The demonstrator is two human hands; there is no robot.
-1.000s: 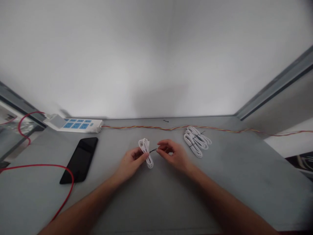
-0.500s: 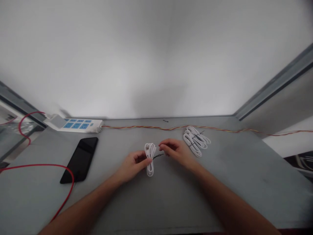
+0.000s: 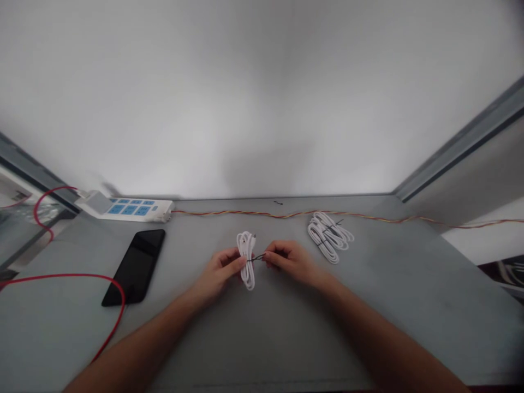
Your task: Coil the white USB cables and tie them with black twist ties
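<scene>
A coiled white USB cable (image 3: 248, 278) stands out in the middle of the head view, pinched at its waist by the thumb and fingers of my left hand (image 3: 221, 273). Around the coil runs a thin black twist tie (image 3: 256, 258), its ends sticking out to the right. My right hand (image 3: 290, 262) has thumb and forefinger closed on those ends. Farther right, bundled white cables (image 3: 329, 234) lie on the grey table (image 3: 262, 338), bound with black ties.
A white power strip (image 3: 139, 210) with blue sockets sits at the back left, a twisted red-yellow wire (image 3: 229, 212) running from it along the back. A black phone (image 3: 135, 267) and a red cable (image 3: 117, 284) lie at left. White walls (image 3: 262, 109) rise behind.
My right thumb and forefinger have closed on the twist tie's ends. In my left hand the cable coil has turned and shifted slightly up and left.
</scene>
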